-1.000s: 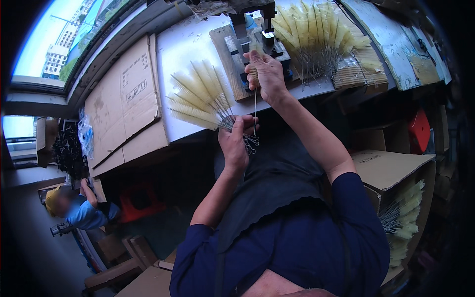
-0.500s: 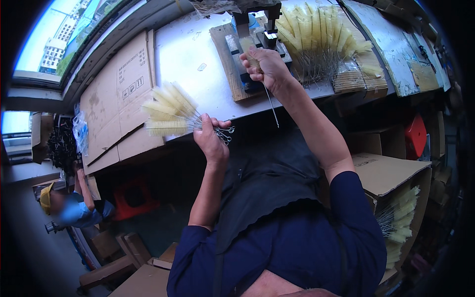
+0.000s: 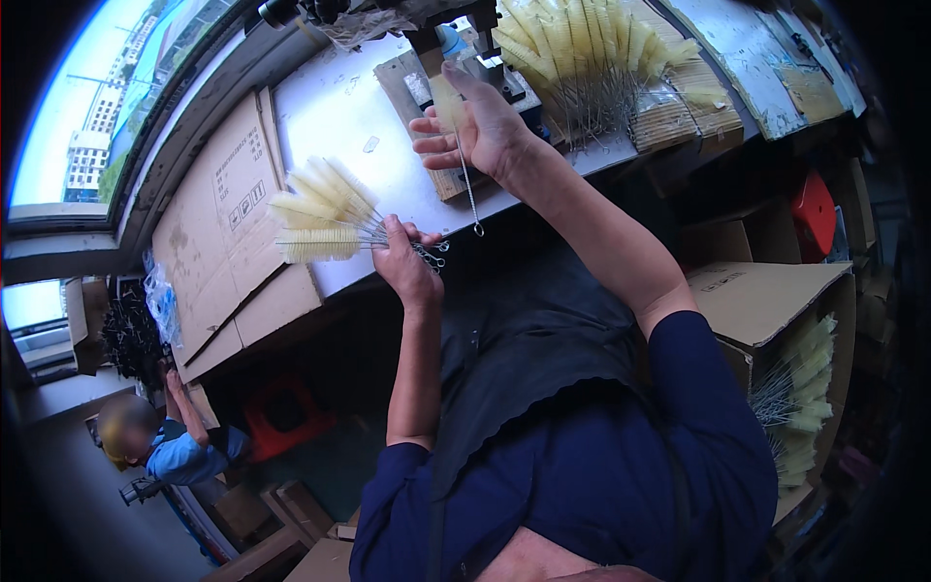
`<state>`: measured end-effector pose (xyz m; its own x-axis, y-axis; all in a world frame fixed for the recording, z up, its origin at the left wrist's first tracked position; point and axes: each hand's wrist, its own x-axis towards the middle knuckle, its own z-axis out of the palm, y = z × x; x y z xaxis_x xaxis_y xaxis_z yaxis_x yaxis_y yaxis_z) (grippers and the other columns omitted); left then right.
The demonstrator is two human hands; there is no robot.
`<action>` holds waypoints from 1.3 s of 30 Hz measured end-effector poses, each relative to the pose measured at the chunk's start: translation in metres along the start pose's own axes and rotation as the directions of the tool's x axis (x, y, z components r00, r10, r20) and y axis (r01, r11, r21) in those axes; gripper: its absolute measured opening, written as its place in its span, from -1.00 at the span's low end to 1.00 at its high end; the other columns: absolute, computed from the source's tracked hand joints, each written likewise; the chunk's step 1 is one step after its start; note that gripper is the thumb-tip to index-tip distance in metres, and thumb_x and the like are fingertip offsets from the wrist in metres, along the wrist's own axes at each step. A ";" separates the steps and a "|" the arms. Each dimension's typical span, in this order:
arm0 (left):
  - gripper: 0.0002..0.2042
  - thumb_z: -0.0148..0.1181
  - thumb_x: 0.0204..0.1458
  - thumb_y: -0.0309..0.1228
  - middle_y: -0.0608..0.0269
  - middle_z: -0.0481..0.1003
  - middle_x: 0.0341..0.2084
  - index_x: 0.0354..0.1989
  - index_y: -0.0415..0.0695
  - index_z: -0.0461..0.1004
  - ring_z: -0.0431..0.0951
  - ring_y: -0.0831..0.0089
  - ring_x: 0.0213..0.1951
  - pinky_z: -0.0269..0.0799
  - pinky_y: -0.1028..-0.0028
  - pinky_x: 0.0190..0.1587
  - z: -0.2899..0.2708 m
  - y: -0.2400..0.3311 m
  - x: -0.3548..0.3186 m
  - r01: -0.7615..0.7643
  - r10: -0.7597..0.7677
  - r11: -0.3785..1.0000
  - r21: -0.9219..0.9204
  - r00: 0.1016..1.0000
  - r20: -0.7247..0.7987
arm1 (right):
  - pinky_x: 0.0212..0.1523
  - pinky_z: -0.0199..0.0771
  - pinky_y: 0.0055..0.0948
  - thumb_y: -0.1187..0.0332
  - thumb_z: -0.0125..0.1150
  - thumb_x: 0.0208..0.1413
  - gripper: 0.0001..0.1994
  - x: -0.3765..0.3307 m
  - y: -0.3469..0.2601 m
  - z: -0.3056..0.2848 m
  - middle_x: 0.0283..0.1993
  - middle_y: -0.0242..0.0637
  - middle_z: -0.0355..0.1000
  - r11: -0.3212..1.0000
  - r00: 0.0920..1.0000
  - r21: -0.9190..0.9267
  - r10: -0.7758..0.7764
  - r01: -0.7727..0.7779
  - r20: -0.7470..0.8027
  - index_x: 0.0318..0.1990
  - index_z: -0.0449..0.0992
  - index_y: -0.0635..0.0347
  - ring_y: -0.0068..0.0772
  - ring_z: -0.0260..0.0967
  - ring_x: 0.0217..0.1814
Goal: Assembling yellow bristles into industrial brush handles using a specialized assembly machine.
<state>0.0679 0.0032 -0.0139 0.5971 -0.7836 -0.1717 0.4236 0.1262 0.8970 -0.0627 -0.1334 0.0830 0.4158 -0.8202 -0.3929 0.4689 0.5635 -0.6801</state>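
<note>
In my left hand (image 3: 408, 267) a fanned bunch of pale yellow bristle brushes (image 3: 325, 209) is gripped by the twisted wire stems, with the ring ends sticking out to the right. At the press-like machine (image 3: 495, 82) on the table, my right hand (image 3: 480, 131) has its fingers stretched apart. One single brush (image 3: 448, 109) lies against these fingers, its bristle head up toward the machine and its wire stem hanging to a ring over the table edge. Whether the machine touches its tip is hard to see.
A large pile of brushes (image 3: 592, 58) rests on cardboard (image 3: 679, 121) right of the machine. Flattened cardboard (image 3: 218, 223) lies at the left. A carton (image 3: 766, 301) with more brushes stands at my right. Red stools (image 3: 813, 215) and another person (image 3: 175, 436) are farther off.
My right hand's fingers have spread from a closed grip around the single brush. The view has shifted slightly; my left hand keeps its bunch.
</note>
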 end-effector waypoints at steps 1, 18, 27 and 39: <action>-0.78 -0.05 0.32 -0.30 0.31 0.30 -0.58 -0.29 -0.20 0.27 0.37 0.49 -0.62 0.49 0.44 -0.48 0.001 0.000 0.000 0.003 -0.003 1.000 0.002 1.000 0.012 | -0.49 0.53 -0.47 -0.15 -0.08 0.27 -0.37 0.005 0.003 -0.003 -0.27 -0.14 0.45 1.000 1.000 0.005 -0.009 0.009 -0.007 -0.02 0.31 0.42 -0.38 0.47 -0.46; -0.74 0.00 0.27 -0.24 0.11 0.43 -0.35 -0.11 -0.22 0.32 0.49 0.28 -0.42 0.52 0.19 -0.26 -0.024 -0.028 0.053 0.312 -0.305 0.930 -0.194 0.950 0.063 | -0.78 0.01 -0.64 0.25 0.00 0.21 -0.73 -0.001 -0.009 -0.080 -0.58 -0.39 0.33 0.867 0.939 -0.411 -0.337 0.282 -0.067 -0.46 0.43 0.21 -0.70 0.08 -0.73; -0.85 0.09 0.20 -0.42 0.13 0.47 -0.38 -0.21 -0.26 0.36 0.54 0.25 -0.36 0.54 0.14 -0.16 -0.029 -0.032 0.061 0.358 -0.352 0.907 -0.221 0.934 0.067 | -0.76 0.01 -0.64 0.22 0.03 0.26 -0.72 0.005 -0.025 -0.085 -0.55 -0.39 0.32 0.919 0.971 -0.342 -0.229 0.195 -0.062 -0.43 0.41 0.20 -0.69 0.05 -0.72; -0.77 0.13 0.10 -0.60 0.10 0.49 -0.39 -0.07 -0.28 0.32 0.53 0.28 -0.38 0.55 0.15 -0.15 -0.027 -0.031 0.058 0.327 -0.321 0.914 -0.241 0.945 0.066 | -0.81 0.02 -0.74 0.28 -0.12 0.39 -0.73 0.004 -0.025 -0.096 -0.61 -0.50 0.19 0.984 0.979 0.176 -0.074 0.039 0.192 -0.42 0.24 0.13 -0.81 -0.04 -0.79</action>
<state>0.1078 -0.0303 -0.0628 0.3830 -0.8211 -0.4232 0.7469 0.0057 0.6649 -0.1472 -0.1605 0.0388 0.5222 -0.8251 -0.2156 0.6149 0.5394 -0.5753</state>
